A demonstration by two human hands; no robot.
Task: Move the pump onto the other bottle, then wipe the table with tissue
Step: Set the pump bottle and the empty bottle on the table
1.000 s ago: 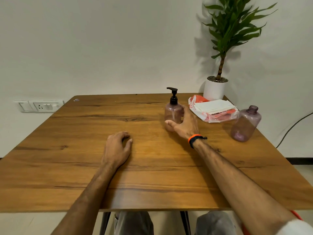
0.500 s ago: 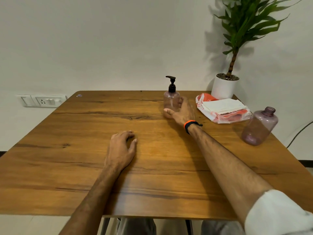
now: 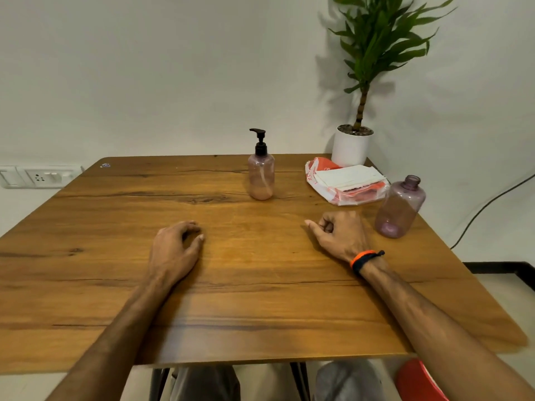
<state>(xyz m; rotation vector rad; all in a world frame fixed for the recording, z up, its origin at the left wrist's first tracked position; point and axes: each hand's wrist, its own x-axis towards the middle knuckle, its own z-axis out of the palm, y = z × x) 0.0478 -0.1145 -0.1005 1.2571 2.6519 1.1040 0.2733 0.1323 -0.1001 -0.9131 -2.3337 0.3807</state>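
Head view, 1 wooden table [image 3: 260,299], 2 pink bottles, 1 pump [image 3: 259,141] on far-centre bottle [image 3: 261,178], 1 uncapped bottle [image 3: 401,206] right, 1 tissue pack [image 3: 347,183] between, left hand [image 3: 173,251] and right hand [image 3: 338,234] resting loosely curled, holding nothing.

The right hand [image 3: 340,235] is no longer at the pump bottle [image 3: 261,176]. 1 second ago, and again half a second ago, its fingers sat against the bottle's lower body; now the hand lies back on the counter [image 3: 260,299], well apart from the bottle and near the open bottle [image 3: 401,206], fingers loosely curled and holding nothing. The pump bottle now stands free and upright, with its whole body showing.
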